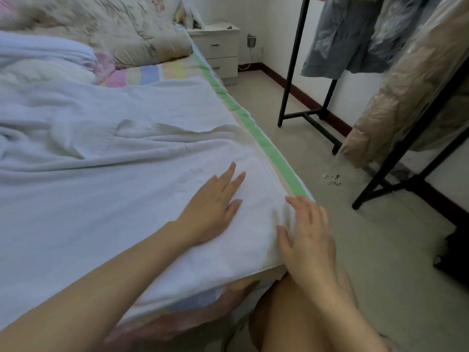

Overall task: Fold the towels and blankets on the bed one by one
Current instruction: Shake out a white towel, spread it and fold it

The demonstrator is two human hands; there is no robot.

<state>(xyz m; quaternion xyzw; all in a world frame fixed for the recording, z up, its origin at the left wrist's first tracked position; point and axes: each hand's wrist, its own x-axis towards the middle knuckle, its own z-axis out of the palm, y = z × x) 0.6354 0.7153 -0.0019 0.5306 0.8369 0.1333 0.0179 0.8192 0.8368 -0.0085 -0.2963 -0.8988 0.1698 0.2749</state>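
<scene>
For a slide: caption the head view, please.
Left hand flat on a white blanket, right hand at its edge, near the corner of the bed; a clothes rack stands beyond.

A white nightstand (215, 50) with two drawers stands at 12 o'clock against the far wall, a small dark item on its top. Just beside it, toward 1 o'clock, a grey adapter (251, 41) sits in a wall socket. A black metal clothes rack (294, 59) stands at 1 o'clock. From it hang a blue-grey garment (340, 41) and, at 2 o'clock, a beige coat (406, 85) in a clear plastic cover. A dark red baseboard (299, 94) runs along the foot of the wall. The pale tiled floor (380, 262) carries faint handwritten marks (332, 180) at 3 o'clock. A dark object (454, 255), too cut off to identify, lies at 4 o'clock.
</scene>
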